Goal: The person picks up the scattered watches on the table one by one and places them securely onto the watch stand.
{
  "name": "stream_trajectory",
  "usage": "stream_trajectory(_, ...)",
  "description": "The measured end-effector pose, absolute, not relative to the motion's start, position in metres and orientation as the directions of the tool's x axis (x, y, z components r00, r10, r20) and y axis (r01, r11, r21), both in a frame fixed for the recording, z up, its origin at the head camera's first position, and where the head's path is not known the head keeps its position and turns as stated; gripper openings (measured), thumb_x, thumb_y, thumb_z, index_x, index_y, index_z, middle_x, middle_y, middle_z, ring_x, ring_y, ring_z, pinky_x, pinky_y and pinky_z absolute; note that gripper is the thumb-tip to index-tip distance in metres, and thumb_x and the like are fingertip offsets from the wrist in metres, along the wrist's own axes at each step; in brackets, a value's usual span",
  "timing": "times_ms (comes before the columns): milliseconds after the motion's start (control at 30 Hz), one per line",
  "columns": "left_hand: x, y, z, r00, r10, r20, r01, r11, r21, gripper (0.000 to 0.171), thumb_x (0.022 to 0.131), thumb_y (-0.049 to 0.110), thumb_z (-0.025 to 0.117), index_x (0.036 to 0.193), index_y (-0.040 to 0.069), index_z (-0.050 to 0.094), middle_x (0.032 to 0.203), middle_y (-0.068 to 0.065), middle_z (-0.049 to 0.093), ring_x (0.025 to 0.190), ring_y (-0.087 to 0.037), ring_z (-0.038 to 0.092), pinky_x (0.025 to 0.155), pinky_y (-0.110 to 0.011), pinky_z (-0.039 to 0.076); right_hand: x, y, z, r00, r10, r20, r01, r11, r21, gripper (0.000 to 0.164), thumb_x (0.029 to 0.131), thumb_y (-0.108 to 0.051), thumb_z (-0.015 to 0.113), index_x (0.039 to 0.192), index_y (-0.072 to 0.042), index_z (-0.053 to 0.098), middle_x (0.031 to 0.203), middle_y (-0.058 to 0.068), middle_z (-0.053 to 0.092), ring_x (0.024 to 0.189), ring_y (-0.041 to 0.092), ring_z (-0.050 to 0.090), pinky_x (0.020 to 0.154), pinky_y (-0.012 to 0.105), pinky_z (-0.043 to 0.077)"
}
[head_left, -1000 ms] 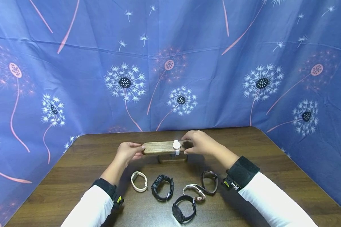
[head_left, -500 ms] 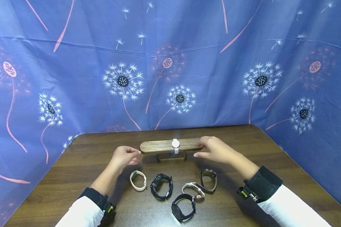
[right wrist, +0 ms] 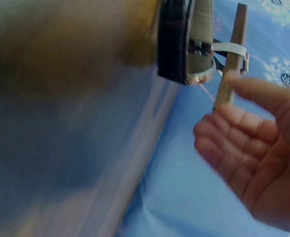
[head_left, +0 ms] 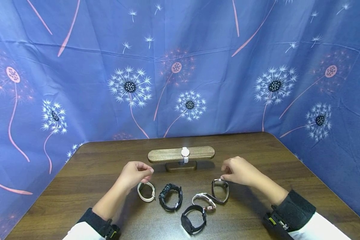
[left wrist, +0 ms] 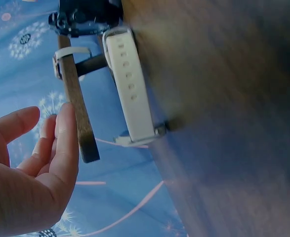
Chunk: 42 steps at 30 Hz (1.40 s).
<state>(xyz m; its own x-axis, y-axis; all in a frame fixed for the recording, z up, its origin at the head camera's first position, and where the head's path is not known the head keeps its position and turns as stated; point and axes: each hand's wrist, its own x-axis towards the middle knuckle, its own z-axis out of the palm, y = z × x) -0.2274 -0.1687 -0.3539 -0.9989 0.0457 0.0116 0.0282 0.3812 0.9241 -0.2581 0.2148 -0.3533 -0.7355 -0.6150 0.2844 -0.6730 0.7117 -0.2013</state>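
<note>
My left hand [head_left: 135,175] hovers just behind a white-strapped watch [head_left: 147,199] on the table. In the left wrist view its fingers are loosely bent, thumb apart, holding nothing. My right hand [head_left: 241,171] is beside a dark-brown strapped watch [head_left: 227,193]; the right wrist view shows its relaxed fingers with nothing in them. Farther back stands a wooden watch stand [head_left: 165,155], a bar on a small base. Around its bar is a watch with a white strap and round pale face [head_left: 185,152]. Neither hand touches the stand.
Between the hands lie a chunky black watch [head_left: 164,193], a white watch with a rose-gold case [head_left: 209,203] and a round black watch [head_left: 186,222]. The brown and rose-gold ones touch or overlap. A blue dandelion-print cloth [head_left: 156,83] hangs behind the wooden table [head_left: 87,173].
Both hands have let go of the wooden stand's ends and drawn back toward the watches in front. The right hand has also moved rightward. The stand now stands free, a little farther left.
</note>
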Motion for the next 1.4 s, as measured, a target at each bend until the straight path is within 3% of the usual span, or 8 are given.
stream_trajectory(267, -0.218, -0.163, -0.356, -0.997, 0.081, 0.018, 0.047, 0.372, 0.927, 0.011, 0.088, 0.001, 0.067, 0.091, -0.010, 0.068, 0.080, -0.015, 0.069, 0.071, -0.027, 0.070, 0.064, -0.033, 0.060, -0.245, 0.214, -0.364, -0.853, -0.499, 0.153, -0.522, 0.805, -0.282, 0.024, 0.070, -0.021, 0.085, 0.064, -0.017, 0.062, 0.060, -0.012, 0.053, 0.055, 0.004, 0.046, 0.050, 0.024, 0.042)
stream_trajectory(600, -0.210, -0.160, -0.362, -0.967, 0.243, 0.074, 0.181, 0.454, 0.872, 0.011, 0.087, 0.005, 0.071, 0.087, -0.006, 0.070, 0.068, -0.006, 0.066, 0.062, -0.019, 0.065, 0.057, -0.028, 0.058, -0.237, 0.205, -0.373, -0.939, -0.343, 0.022, -0.316, 0.838, -0.445, 0.026, 0.076, -0.006, 0.079, 0.065, -0.009, 0.055, 0.043, -0.005, 0.053, 0.035, 0.011, 0.054, 0.036, 0.025, 0.047)
stream_trajectory(800, -0.205, -0.158, -0.361, -0.959, 0.272, 0.081, 0.209, 0.482, 0.851, 0.011, 0.087, 0.008, 0.071, 0.085, -0.003, 0.071, 0.064, -0.005, 0.064, 0.055, -0.012, 0.059, 0.052, -0.027, 0.056, -0.237, 0.204, -0.376, -0.933, -0.357, 0.042, -0.337, 0.827, -0.451, 0.025, 0.077, -0.003, 0.072, 0.061, -0.009, 0.053, 0.042, -0.006, 0.052, 0.033, 0.010, 0.052, 0.033, 0.025, 0.046)
stream_trajectory(1400, -0.199, -0.149, -0.359, -0.949, 0.294, 0.117, 0.251, 0.473, 0.845, 0.010, 0.085, 0.007, 0.072, 0.084, -0.002, 0.071, 0.070, -0.008, 0.068, 0.057, -0.015, 0.062, 0.053, -0.031, 0.057, -0.239, 0.197, -0.356, -0.879, -0.421, 0.224, -0.476, 0.797, -0.371, 0.026, 0.075, 0.000, 0.070, 0.060, -0.013, 0.054, 0.040, -0.013, 0.048, 0.033, 0.001, 0.047, 0.035, 0.021, 0.042)
